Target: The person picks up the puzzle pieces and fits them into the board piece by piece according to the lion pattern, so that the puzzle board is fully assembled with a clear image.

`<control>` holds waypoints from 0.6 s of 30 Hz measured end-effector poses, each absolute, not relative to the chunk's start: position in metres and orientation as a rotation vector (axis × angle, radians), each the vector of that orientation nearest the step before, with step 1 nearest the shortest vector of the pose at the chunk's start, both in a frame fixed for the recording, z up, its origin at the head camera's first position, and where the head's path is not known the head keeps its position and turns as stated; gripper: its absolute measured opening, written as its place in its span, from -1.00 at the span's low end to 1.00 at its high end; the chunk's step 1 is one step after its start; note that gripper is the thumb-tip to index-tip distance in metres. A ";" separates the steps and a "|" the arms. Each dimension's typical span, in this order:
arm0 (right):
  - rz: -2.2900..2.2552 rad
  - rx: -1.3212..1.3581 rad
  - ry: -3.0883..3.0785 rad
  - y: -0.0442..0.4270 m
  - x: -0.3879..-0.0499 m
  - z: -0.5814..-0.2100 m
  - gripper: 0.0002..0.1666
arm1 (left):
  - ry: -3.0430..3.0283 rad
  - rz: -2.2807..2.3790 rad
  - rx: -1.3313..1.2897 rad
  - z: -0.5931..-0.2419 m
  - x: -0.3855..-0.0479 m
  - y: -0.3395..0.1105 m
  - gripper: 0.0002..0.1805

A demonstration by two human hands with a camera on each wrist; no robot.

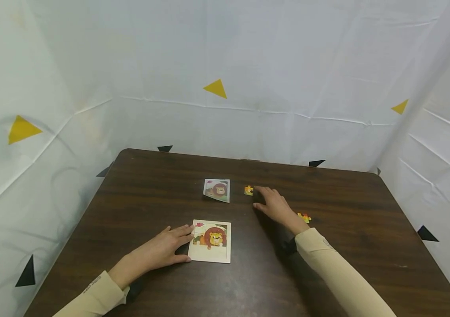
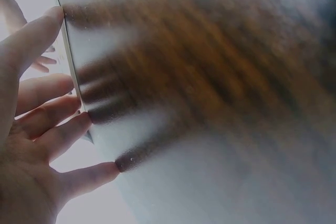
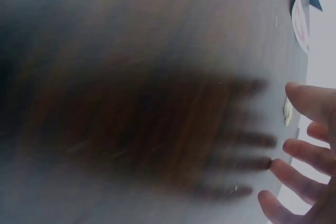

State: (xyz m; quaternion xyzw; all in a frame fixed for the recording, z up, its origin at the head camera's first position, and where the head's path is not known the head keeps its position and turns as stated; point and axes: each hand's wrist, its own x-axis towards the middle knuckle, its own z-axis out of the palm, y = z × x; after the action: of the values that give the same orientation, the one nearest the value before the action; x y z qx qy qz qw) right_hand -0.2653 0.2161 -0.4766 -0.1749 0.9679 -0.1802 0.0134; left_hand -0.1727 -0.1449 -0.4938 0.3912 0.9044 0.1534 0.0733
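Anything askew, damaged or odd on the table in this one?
Only the paper lion picture: it looks curled, its near left corner lifted off the table rather than lying flat. The lion puzzle is bare along its near side, but seems unfinished, not damaged.

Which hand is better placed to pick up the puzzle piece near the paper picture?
Probably the right hand: it is very near that puzzle piece, while the left hand touches the puzzle board, farther away.
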 end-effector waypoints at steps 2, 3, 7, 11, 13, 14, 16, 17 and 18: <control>-0.562 -0.501 2.997 0.212 -0.272 -0.478 -0.23 | 2.712 0.464 1.171 -0.494 -0.173 -0.145 -0.32; -0.561 -0.486 2.994 0.210 -0.276 -0.478 -0.22 | 2.713 0.462 1.171 -0.494 -0.172 -0.144 -0.32; -0.567 -0.449 2.984 0.203 -0.287 -0.481 -0.20 | 2.722 0.462 1.180 -0.494 -0.171 -0.145 -0.32; -0.605 -0.457 2.986 0.200 -0.293 -0.484 -0.27 | 2.714 0.475 1.190 -0.493 -0.171 -0.145 -0.33; -0.644 -0.475 2.990 0.199 -0.295 -0.485 -0.32 | 2.714 0.478 1.185 -0.492 -0.171 -0.145 -0.33; -0.665 -0.486 2.990 0.199 -0.296 -0.486 -0.34 | 2.714 0.478 1.179 -0.492 -0.171 -0.145 -0.33; -0.693 -0.517 2.987 0.198 -0.297 -0.488 -0.39 | 2.717 0.474 1.171 -0.492 -0.171 -0.145 -0.32; -0.698 -0.534 2.988 0.198 -0.298 -0.489 -0.41 | 2.717 0.471 1.167 -0.492 -0.172 -0.145 -0.32; -0.694 -0.552 2.991 0.198 -0.298 -0.490 -0.44 | 2.717 0.467 1.166 -0.492 -0.172 -0.145 -0.32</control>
State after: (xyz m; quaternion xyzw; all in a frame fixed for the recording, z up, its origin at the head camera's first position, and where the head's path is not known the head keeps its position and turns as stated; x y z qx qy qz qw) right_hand -0.2979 0.1978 -0.4901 -0.1769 0.9587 -0.2226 0.0111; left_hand -0.1718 -0.1445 -0.4924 0.3885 0.9052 0.1557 0.0739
